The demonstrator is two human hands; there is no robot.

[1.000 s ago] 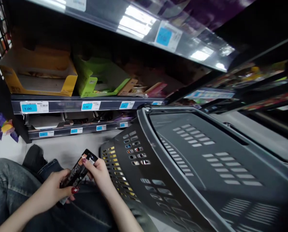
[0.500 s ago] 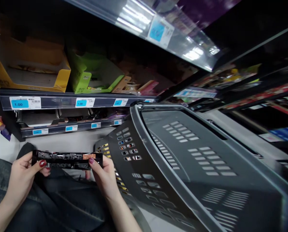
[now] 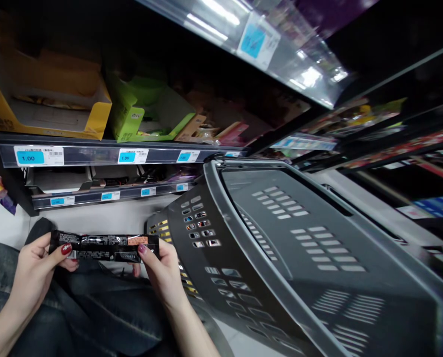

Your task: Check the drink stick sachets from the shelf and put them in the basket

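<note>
A long, narrow black snack packet (image 3: 102, 246) with small pale print and an orange patch is stretched level between both hands, above my knees. My left hand (image 3: 39, 265) pinches its left end, thumb on top and fingers behind. At the other end, my right hand (image 3: 164, 270) grips it the same way, thumb near the orange patch. The printing is too small to read. Just right of my right hand stands a dark grey slotted shopping basket (image 3: 221, 213); the part of its inside in view shows bare grey wall.
Ahead, a shelf holds a yellow display box (image 3: 54, 114), a green display box (image 3: 147, 114) and a pink one (image 3: 232, 134). Below is a lower shelf (image 3: 110, 191) with black packets. A clear-edged upper shelf (image 3: 221, 34) overhangs. More stocked shelves (image 3: 385, 119) stand right.
Both hands keep hold of the black snack packet in nearly the same place. The view has shifted slightly, so the shelves and basket sit a little further right.
</note>
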